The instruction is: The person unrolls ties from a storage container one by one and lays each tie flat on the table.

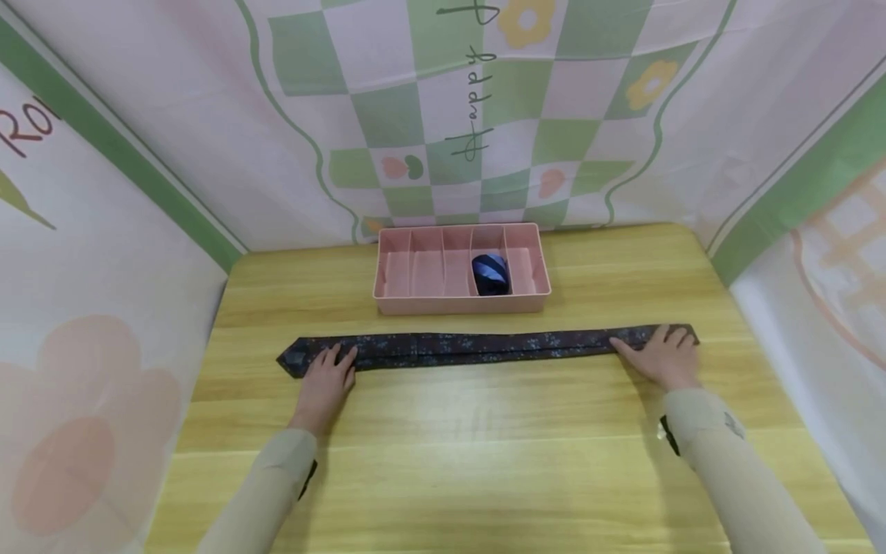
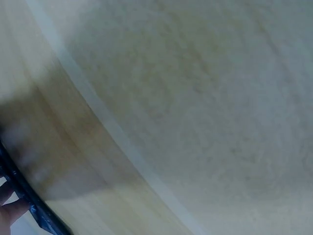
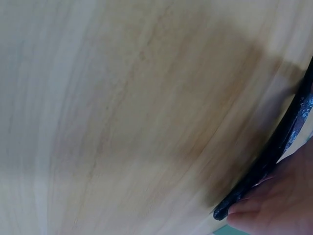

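Observation:
A dark necktie (image 1: 477, 348) with small blue floral patterns lies stretched lengthwise across the wooden table, its pointed wide end at the left. My left hand (image 1: 325, 388) rests on the tie near that wide end, fingers extended over the fabric. Near the narrow end, my right hand (image 1: 666, 360) touches the tie with thumb and fingers spread apart. The left wrist view catches only a few fingertips (image 2: 14, 210) at the tie's dark edge (image 2: 29, 196). In the right wrist view, part of the right hand (image 3: 279, 200) lies against the tie (image 3: 264, 161).
Behind the tie stands a pink divided box (image 1: 460, 305) with several compartments. A rolled blue striped tie (image 1: 491, 275) sits in the second compartment from the right. Patterned fabric (image 1: 457, 115) hangs at the table's back and sides.

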Demonstrator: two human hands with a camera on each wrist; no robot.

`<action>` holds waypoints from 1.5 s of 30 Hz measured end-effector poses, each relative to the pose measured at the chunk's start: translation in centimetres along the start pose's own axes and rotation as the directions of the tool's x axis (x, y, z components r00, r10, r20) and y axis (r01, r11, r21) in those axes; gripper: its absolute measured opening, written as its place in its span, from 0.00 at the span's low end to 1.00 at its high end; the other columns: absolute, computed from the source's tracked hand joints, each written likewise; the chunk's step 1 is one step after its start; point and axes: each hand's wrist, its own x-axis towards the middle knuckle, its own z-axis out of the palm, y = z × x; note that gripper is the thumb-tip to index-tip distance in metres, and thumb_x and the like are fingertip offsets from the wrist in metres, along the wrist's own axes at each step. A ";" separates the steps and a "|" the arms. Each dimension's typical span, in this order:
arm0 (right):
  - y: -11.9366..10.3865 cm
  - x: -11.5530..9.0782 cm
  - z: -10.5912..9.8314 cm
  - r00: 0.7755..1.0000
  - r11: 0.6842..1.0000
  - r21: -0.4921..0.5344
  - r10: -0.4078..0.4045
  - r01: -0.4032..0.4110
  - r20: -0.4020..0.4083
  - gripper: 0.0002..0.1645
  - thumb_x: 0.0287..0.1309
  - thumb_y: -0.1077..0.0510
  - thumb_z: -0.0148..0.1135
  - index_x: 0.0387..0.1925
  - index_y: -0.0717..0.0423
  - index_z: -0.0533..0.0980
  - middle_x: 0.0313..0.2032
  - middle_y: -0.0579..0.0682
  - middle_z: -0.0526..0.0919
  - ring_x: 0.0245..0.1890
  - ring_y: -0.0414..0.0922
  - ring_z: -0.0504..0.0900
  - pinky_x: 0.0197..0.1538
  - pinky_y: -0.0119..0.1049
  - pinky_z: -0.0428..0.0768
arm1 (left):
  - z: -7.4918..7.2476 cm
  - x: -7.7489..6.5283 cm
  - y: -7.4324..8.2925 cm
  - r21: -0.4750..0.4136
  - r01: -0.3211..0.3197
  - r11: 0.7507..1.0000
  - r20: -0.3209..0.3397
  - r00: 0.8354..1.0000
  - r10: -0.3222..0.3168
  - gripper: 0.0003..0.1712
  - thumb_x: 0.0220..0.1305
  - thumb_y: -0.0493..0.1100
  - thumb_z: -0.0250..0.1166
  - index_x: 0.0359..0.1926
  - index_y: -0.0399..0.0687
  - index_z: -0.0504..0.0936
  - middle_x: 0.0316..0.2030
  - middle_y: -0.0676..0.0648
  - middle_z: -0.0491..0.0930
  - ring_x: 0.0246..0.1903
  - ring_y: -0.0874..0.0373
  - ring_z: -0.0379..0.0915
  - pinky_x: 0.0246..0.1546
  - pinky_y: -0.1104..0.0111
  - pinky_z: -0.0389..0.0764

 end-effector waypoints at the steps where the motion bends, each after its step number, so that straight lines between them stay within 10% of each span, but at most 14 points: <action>1: -0.1 0.1 0.0 1.000 1.000 0.006 0.000 0.000 -0.003 0.74 0.56 0.18 0.29 0.64 0.89 0.39 0.59 0.93 0.39 0.61 0.85 0.42 0.65 0.74 0.48 | 0.1 0.1 -0.1 -0.006 0.004 1.000 0.000 1.000 -0.004 0.25 0.72 0.49 0.52 0.67 0.53 0.69 0.64 0.35 0.69 0.61 0.36 0.68 0.62 0.46 0.72; 45: -1.0 1.9 -0.8 0.993 0.982 0.159 0.092 -0.103 0.079 0.73 0.53 0.16 0.32 0.69 0.74 0.25 0.66 0.82 0.24 0.68 0.77 0.28 0.65 0.76 0.39 | -0.9 2.6 -0.5 -0.127 0.082 0.988 0.048 0.996 -0.077 0.25 0.73 0.47 0.49 0.68 0.50 0.67 0.67 0.35 0.63 0.67 0.36 0.59 0.70 0.46 0.61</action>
